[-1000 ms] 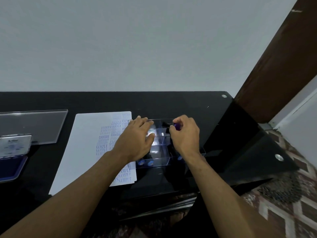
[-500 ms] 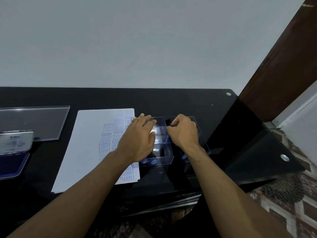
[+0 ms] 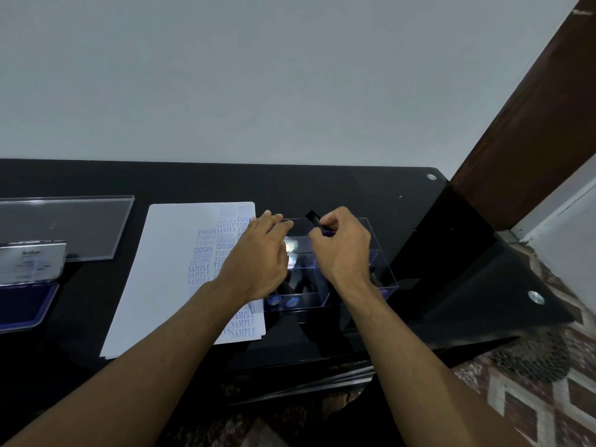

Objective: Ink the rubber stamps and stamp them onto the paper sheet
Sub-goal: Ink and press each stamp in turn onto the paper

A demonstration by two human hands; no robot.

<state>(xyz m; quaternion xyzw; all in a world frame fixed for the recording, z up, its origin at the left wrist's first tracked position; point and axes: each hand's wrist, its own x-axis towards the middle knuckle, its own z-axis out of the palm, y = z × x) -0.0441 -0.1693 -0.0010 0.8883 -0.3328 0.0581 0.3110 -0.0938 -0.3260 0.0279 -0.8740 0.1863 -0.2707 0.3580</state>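
On a black glass table, the right hand pinches a black rubber stamp above the far end of a clear plastic box, while the left hand rests with straight fingers on the box's left side. Just left of the box lies a white paper sheet covered along its right part with blue SAMPLE and AMENDED prints. At the far left sit an open blue ink pad and a clear plastic lid
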